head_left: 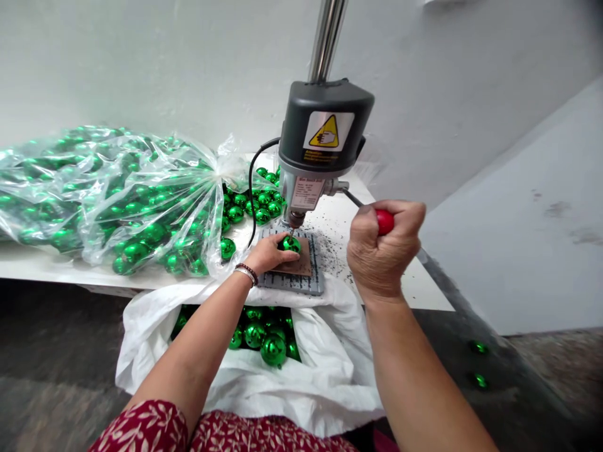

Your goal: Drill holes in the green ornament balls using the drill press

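A dark grey bench drill [328,119] stands on the white table, with its chuck and thin bit right above a shiny green ball [291,244]. My left hand [269,253] grips that ball between thumb and fingers on a brown board [301,263], which lies on the drill's grey base plate [318,279]. Whether the bit touches the ball or enters it is too small to tell. Raised at the right, my right hand [387,242] is wrapped round the red knob [385,221] of the drill's lever.
A clear plastic bag [117,194] full of green balls covers the table's left side. Loose balls [264,207] lie behind the black cable. Below the edge, a white cloth sack [330,358] holds more balls. Dark shavings dot the table [424,289]. Two balls [480,380] lie on the floor.
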Motion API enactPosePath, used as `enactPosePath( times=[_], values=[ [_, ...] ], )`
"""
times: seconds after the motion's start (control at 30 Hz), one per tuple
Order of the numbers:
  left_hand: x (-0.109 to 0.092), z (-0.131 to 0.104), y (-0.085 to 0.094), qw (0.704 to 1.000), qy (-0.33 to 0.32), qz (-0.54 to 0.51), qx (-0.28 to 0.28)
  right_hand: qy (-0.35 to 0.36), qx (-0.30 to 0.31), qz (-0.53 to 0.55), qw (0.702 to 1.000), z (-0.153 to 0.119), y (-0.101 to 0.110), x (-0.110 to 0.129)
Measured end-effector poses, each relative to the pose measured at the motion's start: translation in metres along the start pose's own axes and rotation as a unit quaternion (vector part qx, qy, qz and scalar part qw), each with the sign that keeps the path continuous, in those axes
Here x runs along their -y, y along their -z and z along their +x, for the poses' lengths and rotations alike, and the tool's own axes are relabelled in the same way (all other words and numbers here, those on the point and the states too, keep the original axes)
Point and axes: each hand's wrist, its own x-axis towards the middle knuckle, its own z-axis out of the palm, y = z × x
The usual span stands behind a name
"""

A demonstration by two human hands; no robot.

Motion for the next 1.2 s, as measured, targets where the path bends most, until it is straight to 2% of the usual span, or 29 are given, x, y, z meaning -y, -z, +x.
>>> enactPosePath(
  times=[0.4,0.47,0.57,0.63,0.73,0.93,1.07,1.13,1.2],
  values=[
    [-0.001,-0.001,0.000,1.000,0.003,-0.009,-0.010,0.019,-0.026,0.029,0.999,-0.026,-0.004,-0.010],
    [-0.002,-0.001,0.000,1.000,0.004,-0.007,-0.008,0.021,-0.032,0.038,0.999,-0.013,-0.006,-0.006],
    [-0.004,-0.005,0.000,1.000,-0.003,0.012,-0.015,0.005,-0.023,0.042,0.999,0.026,-0.011,0.007],
    [-0.003,-0.010,0.001,0.999,-0.023,0.010,-0.025,-0.031,0.035,0.030,0.998,0.055,-0.016,0.017],
    [0.004,-0.022,0.003,0.997,-0.064,-0.030,-0.020,-0.081,0.055,0.006,0.995,0.081,-0.019,0.029],
    [0.022,-0.052,0.013,0.992,-0.114,-0.029,0.035,-0.130,0.062,-0.001,0.990,0.079,-0.021,0.037],
    [0.023,-0.074,0.021,0.992,-0.121,-0.008,0.046,-0.112,0.060,0.002,0.992,0.077,-0.024,0.028],
    [0.024,-0.082,0.025,0.992,-0.111,0.004,0.062,-0.092,0.047,0.012,0.995,0.076,-0.025,0.023],
    [0.025,-0.085,0.029,0.994,-0.091,0.022,0.052,-0.084,0.034,0.019,0.996,0.074,-0.025,0.021]
  ],
)
